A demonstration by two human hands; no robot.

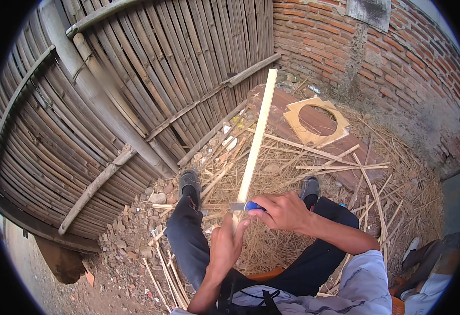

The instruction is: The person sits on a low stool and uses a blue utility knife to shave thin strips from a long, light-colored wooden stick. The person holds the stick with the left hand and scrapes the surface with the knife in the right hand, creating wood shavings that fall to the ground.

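Note:
A long pale bamboo strip (257,142) stretches away from me between my knees, its far end near the base of the fence. My left hand (225,248) is closed around its near end, thumb along the strip. In my right hand (283,211) is a knife (252,206) with a blue handle, fingers wrapped round it. The short, broad blade lies across the strip, just beyond my left hand, and appears to touch it. The strip's lowest end is partly hidden by my left fingers.
Shavings (256,247) and several thin bamboo strips (374,199) litter the ground. Ahead lies a brown board (272,107) with a cut-out cardboard piece (319,123). A bamboo fence (188,52) rises at left, a brick wall (382,68) at right. Another person's leg (421,257) shows at lower right.

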